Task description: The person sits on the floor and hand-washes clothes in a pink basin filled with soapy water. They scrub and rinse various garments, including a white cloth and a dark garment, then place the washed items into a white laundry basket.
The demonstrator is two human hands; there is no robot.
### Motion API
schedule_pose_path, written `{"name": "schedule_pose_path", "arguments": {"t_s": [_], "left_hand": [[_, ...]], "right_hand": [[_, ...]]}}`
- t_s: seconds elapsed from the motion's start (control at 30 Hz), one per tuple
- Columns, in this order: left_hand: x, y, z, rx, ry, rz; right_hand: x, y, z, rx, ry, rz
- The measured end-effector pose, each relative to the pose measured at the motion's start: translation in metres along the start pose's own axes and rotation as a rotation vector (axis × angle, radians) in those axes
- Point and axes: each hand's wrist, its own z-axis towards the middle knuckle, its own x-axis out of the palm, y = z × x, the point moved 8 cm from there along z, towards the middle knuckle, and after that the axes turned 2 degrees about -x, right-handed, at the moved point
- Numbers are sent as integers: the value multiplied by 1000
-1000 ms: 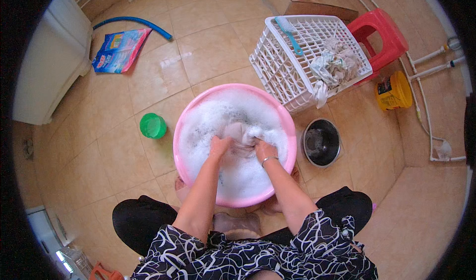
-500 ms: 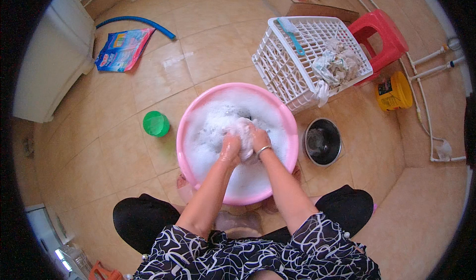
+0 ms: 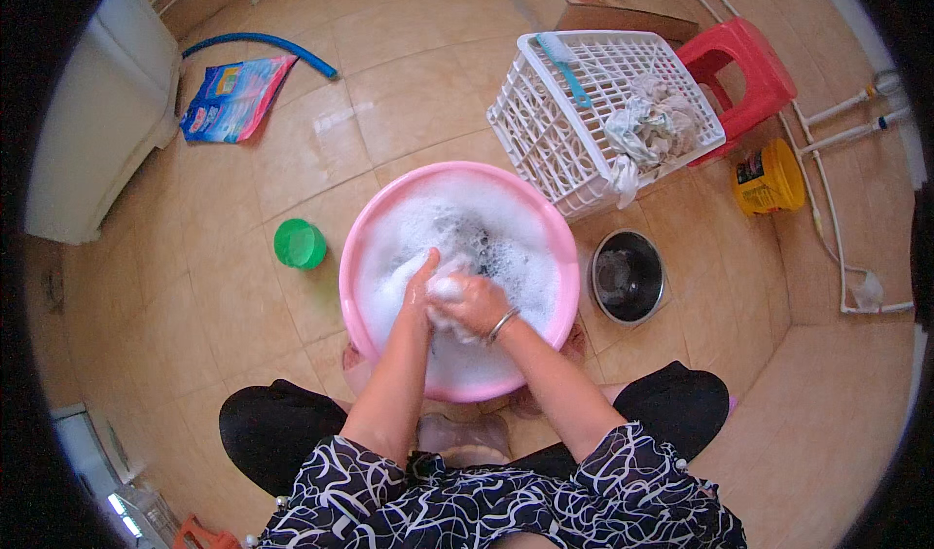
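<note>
A pink round basin (image 3: 352, 301) full of white suds (image 3: 525, 228) stands between my knees. Over the suds, in its middle, my left hand (image 3: 418, 294) and my right hand (image 3: 474, 304) press a wet, foamy white cloth (image 3: 449, 284) between them. The right hand's fingers curl around the cloth, and a bracelet circles that wrist. My left hand is pressed to the cloth's left side, its thumb pointing up and its other fingers mostly hidden. Dark water shows through a gap in the foam beyond the hands.
Left of the basin is a green cup (image 3: 300, 245); at right, a dark-lined metal bowl (image 3: 629, 279). Beyond stands a white plastic basket (image 3: 545, 126) carrying a brush (image 3: 564, 68) and crumpled cloths (image 3: 647, 126), near a red stool (image 3: 744, 63) and yellow bucket (image 3: 769, 179). A detergent bag (image 3: 233, 100) lies far left.
Both hands have shifted left and a little toward me with the cloth. The right hand has turned inward across it, and the left thumb now sticks up. Foam beyond them has opened.
</note>
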Motion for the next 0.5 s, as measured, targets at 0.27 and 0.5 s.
{"name": "schedule_pose_path", "arguments": {"t_s": [0.27,0.5], "left_hand": [[18,-22,-5,481,-260,683],[61,58,-8,157,207,1855]], "right_hand": [[13,-123,41,436,-147,427],[-25,-135,20,335,154,53]]}}
